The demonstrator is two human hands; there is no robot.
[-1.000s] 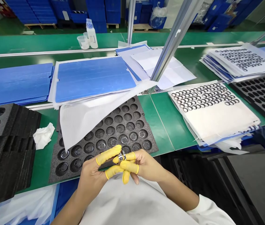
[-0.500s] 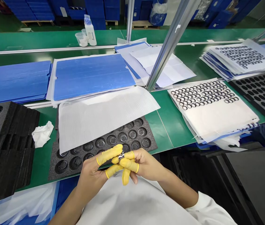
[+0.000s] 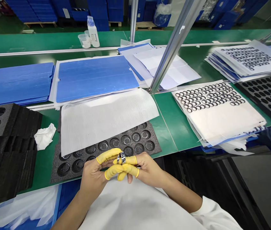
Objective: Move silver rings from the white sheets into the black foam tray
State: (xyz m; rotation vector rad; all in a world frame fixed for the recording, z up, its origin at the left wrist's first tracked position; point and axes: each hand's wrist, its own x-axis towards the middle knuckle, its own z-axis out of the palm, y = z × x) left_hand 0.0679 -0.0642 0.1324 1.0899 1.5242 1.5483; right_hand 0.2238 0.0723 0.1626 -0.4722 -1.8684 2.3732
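Observation:
Both hands wear yellow finger cots and meet in front of my apron. My left hand (image 3: 95,171) is closed, its fingertips gripping shiny metal rings (image 3: 121,157) from the left. From the right, my right hand (image 3: 143,167) pinches the same rings, which stand on edge side by side between the fingertips; their exact number is partly hidden. Just beyond the hands lies a dark grey foam tray (image 3: 158,147) with round pockets, several holding similar rings. A white foam sheet (image 3: 101,118) covers the tray's far part.
Stacked black foam trays (image 3: 22,134) and a crumpled white tissue (image 3: 45,136) are at left. Blue sheets (image 3: 97,76) lie behind. A metal post (image 3: 171,48) rises mid-bench. At right, rings rest in rows on a white sheet (image 3: 226,124), beside another foam tray (image 3: 267,95).
My fingers have shifted around the rings, and the left fingertips have moved slightly left. More of the rings' shiny edges now shows between the hands. The view has shifted slightly.

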